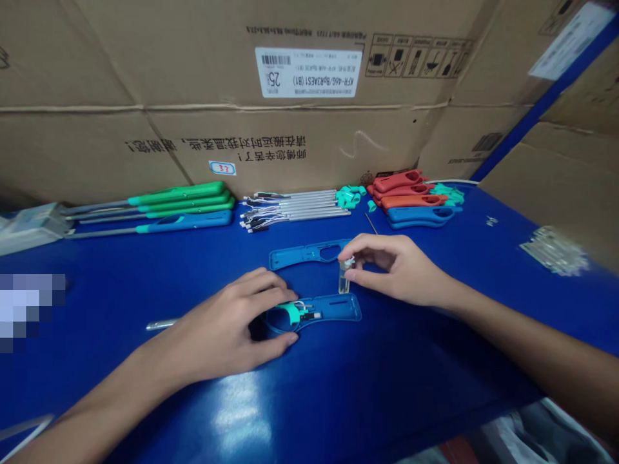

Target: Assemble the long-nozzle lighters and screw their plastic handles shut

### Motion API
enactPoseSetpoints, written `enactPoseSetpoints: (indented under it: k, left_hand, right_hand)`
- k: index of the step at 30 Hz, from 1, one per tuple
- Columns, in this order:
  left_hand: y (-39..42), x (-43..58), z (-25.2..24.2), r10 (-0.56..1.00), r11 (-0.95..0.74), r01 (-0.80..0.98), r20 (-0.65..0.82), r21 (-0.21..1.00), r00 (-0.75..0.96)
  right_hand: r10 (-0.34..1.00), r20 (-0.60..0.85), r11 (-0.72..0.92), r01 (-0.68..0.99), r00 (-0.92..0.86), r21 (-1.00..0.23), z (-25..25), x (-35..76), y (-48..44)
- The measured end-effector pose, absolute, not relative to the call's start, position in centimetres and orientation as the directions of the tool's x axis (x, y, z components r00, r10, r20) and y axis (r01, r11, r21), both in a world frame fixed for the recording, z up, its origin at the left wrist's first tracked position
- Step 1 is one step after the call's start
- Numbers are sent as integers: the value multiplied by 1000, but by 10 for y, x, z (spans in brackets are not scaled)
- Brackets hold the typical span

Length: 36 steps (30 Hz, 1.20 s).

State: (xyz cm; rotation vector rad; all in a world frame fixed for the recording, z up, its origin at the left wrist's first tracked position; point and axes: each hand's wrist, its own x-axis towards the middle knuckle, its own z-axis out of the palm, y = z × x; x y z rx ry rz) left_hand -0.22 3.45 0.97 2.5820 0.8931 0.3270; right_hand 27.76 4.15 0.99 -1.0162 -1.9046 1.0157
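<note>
My left hand (pixel 232 322) is closed around the handle end of a blue lighter shell half (pixel 345 308), which lies open side up. Inside it sit a teal trigger (pixel 293 314) and a black igniter piece (pixel 309 316) with white wires. From under my wrist pokes a metal tube (pixel 160 324). A small clear fuel tank (pixel 343 282) with a whitish top stands upright, pinched between thumb and fingers of my right hand (pixel 403 267), just above the shell. Behind it lies the matching blue shell half (pixel 297 256), apart from the first.
Green and blue long-necked lighters (pixel 188 205) lie at the back left. Silver tubes with wires (pixel 304 206), loose teal triggers (pixel 351 195) and red, orange and blue shells (pixel 411 200) line the back. Clear fuel tanks (pixel 556 251) are piled right. Cardboard (pixel 242 138) walls the rear.
</note>
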Motion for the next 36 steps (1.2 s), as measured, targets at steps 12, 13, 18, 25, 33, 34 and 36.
enactPoseSetpoints:
  k: [12, 13, 18, 25, 33, 34, 36]
  left_hand:
    - [34, -3, 9, 620, -739, 529, 115, 418, 776]
    - [34, -3, 9, 620, -739, 529, 115, 417, 776]
    - [34, -3, 8, 621, -743, 526, 131, 414, 773]
    - [35, -2, 7, 614, -752, 515, 151, 411, 775]
    - [35, -2, 7, 612, -756, 511, 162, 409, 775]
    - [35, -2, 7, 612, -755, 513, 158, 408, 775]
    - [36, -2, 7, 613, -754, 515, 157, 407, 774]
  right_hand:
    - [910, 152, 265, 261, -386, -928, 2, 275, 42]
    - [914, 146, 255, 257, -379, -932, 2, 275, 42]
    - [921, 139, 242, 254, -363, -936, 2, 275, 42]
    - [927, 113, 216, 262, -358, -941, 0, 274, 41]
    - [917, 150, 250, 242, -369, -937, -1, 273, 41]
    - [917, 152, 252, 241, -370, -937, -1, 273, 41]
    - [916, 152, 252, 238, -371, -938, -1, 273, 41]
